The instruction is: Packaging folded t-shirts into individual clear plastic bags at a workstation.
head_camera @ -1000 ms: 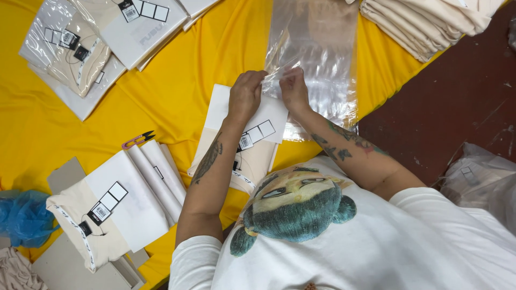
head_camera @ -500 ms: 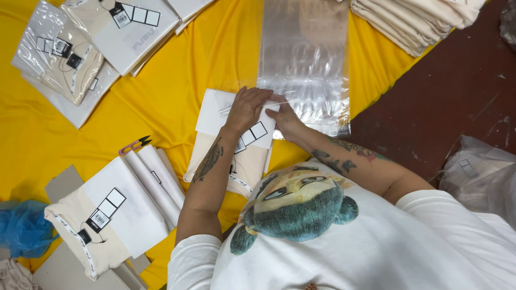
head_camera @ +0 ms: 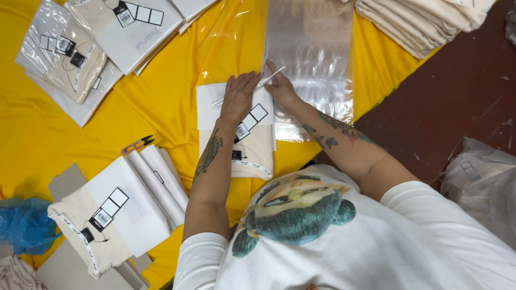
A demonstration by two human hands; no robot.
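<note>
A folded cream garment (head_camera: 252, 153) with white paper and black-and-white hang tags lies on the yellow cloth (head_camera: 161, 107) in front of me. My left hand (head_camera: 238, 98) rests flat on its upper part, fingers pointing away. My right hand (head_camera: 280, 87) is just right of it, at the garment's top right corner, pinching one end of a thin clear strip (head_camera: 262, 84). The strip runs slantwise under my left fingertips. A pile of clear plastic bags (head_camera: 312, 53) lies directly behind my right hand.
Bagged garments (head_camera: 80, 48) lie at the far left, folded cream garments (head_camera: 419, 19) at the far right. A tagged stack (head_camera: 115, 217) on grey cardboard (head_camera: 64, 182) sits near left, with pink thread snips (head_camera: 136, 144) and a blue bag (head_camera: 24, 223). Dark red floor (head_camera: 457, 96) lies to the right.
My left hand has settled flat on the folded garment. My right hand has moved to its top right corner, and a thin clear strip now stands out between the two hands.
</note>
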